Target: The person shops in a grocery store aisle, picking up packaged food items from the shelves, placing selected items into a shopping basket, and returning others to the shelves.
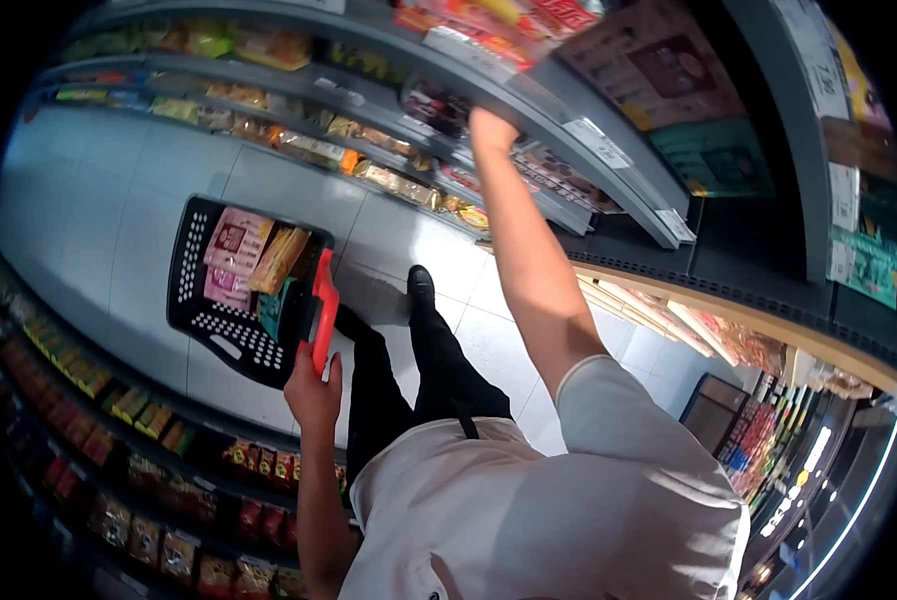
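My left hand (313, 392) is closed round the red handle (323, 305) of a black shopping basket (190, 262), which hangs at my left side above the floor. Inside the basket lie a pink-and-white packet (237, 240), a yellowish packet (279, 260), a purple-pink packet (227, 289) and, partly covered, a teal packet (271, 312). My right arm stretches forward to the shelving. My right hand (492, 130) is in among the shelf goods, close to some dark packets (436, 106). Its fingers are hidden, so I cannot see whether it grips anything.
Stocked grey shelves (368, 30) run along the front, with red packets (518, 25) and larger pink and teal packs (708, 150) higher up. Another snack shelf (138, 440) lines the left side. Pale floor tiles (278, 190) lie between them. Price tags edge the shelves.
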